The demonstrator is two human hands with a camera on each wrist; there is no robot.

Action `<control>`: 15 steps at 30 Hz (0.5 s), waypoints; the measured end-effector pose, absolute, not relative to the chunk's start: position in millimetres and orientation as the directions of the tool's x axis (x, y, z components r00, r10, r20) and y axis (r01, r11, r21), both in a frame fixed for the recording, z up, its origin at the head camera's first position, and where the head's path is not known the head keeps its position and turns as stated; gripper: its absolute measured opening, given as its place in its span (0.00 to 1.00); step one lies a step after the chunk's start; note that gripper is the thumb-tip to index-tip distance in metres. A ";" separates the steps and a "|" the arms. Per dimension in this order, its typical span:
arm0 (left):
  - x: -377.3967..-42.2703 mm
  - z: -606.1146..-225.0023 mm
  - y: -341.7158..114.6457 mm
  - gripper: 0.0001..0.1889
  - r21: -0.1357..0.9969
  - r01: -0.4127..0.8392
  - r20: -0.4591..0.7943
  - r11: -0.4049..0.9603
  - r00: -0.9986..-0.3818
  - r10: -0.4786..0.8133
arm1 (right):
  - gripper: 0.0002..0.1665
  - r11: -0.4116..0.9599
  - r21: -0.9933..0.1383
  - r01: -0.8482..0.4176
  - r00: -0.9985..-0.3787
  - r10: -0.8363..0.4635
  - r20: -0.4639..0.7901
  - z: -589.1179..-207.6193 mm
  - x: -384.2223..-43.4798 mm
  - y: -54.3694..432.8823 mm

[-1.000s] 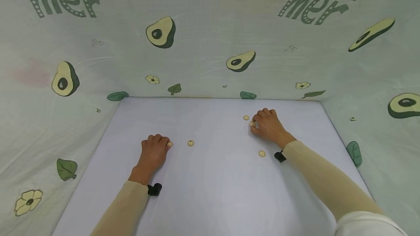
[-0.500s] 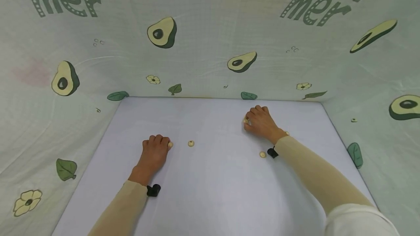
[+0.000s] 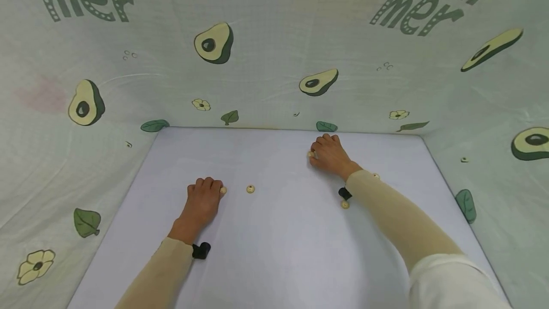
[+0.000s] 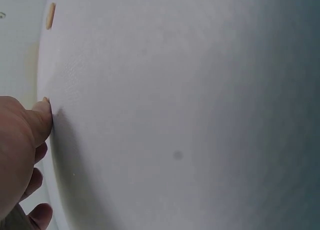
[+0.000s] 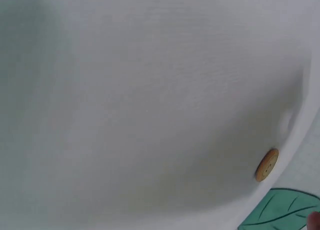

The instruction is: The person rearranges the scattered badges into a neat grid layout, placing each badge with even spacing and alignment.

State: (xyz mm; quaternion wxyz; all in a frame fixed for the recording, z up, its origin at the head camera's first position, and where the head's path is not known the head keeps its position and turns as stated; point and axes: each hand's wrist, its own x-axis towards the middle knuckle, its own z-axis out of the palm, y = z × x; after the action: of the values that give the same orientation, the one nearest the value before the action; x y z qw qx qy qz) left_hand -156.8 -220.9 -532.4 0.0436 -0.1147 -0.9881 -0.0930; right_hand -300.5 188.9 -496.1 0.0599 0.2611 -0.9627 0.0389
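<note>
My left hand (image 3: 203, 203) rests at the left of the white tabletop. Its thumb and forefinger pinch a small, round wooden button (image 3: 223, 190); in the left wrist view only a sliver of this button shows past the thumb. Another button (image 3: 250, 189) lies flat a little to the right of that hand. Near the back of the table, my right hand (image 3: 330, 155) pinches a button (image 3: 311, 154) at its fingertips. In the right wrist view a brown wooden button (image 5: 267, 165) lies on the surface, while only a fingertip (image 5: 313, 221) of the hand appears.
One button (image 3: 345, 204) lies just below the right wrist's black camera (image 3: 344, 193), and another (image 3: 376, 176) is partly hidden behind the right sleeve. A cloth (image 3: 266, 51) printed with avocados and leaves rises behind and beside the white tabletop (image 3: 274, 252).
The right hand has moved left and slightly back with its button, uncovering a button behind the forearm. My left hand has stayed in place, still pinching its button.
</note>
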 end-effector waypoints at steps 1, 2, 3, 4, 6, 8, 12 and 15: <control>-156.9 -532.4 -221.0 0.12 0.176 0.234 0.106 0.956 -0.970 0.218 | 0.16 0.863 -0.046 -0.503 -0.860 -0.495 0.126 -496.2 -301.8 186.1; -157.0 -532.4 -221.0 0.12 0.179 0.233 0.104 0.956 -0.971 0.217 | 0.16 0.864 -0.050 -0.500 -0.863 -0.492 0.116 -496.9 -303.2 183.6; -157.0 -532.4 -221.0 0.12 0.182 0.234 0.104 0.955 -0.970 0.218 | 0.16 0.865 -0.056 -0.498 -0.865 -0.491 0.107 -497.6 -304.5 181.2; -157.0 -532.5 -221.1 0.12 0.184 0.235 0.106 0.954 -0.970 0.218 | 0.15 0.867 -0.061 -0.494 -0.868 -0.487 0.098 -498.4 -305.6 179.1; -157.1 -533.3 -221.1 0.11 0.187 0.238 0.110 0.953 -0.969 0.220 | 0.15 0.870 -0.068 -0.488 -0.871 -0.482 0.091 -500.1 -307.5 175.6; -157.1 -534.6 -221.4 0.11 0.189 0.240 0.116 0.952 -0.968 0.220 | 0.14 0.873 -0.068 -0.483 -0.874 -0.478 0.084 -502.1 -309.1 173.0; -156.7 -536.9 -222.6 0.11 0.186 0.239 0.137 0.953 -0.967 0.216 | 0.15 0.873 -0.057 -0.484 -0.874 -0.480 0.078 -505.8 -311.7 169.6; -156.3 -537.1 -222.2 0.12 0.181 0.241 0.150 0.953 -0.965 0.215 | 0.16 0.874 -0.052 -0.483 -0.875 -0.479 0.070 -507.9 -312.9 169.7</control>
State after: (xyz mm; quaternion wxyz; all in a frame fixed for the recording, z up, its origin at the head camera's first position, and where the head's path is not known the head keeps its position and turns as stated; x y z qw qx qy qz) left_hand -156.3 -222.2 -537.1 0.0643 -0.1156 -0.9862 -0.0995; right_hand -312.9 169.7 -507.9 0.0273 0.2484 -0.9677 0.0341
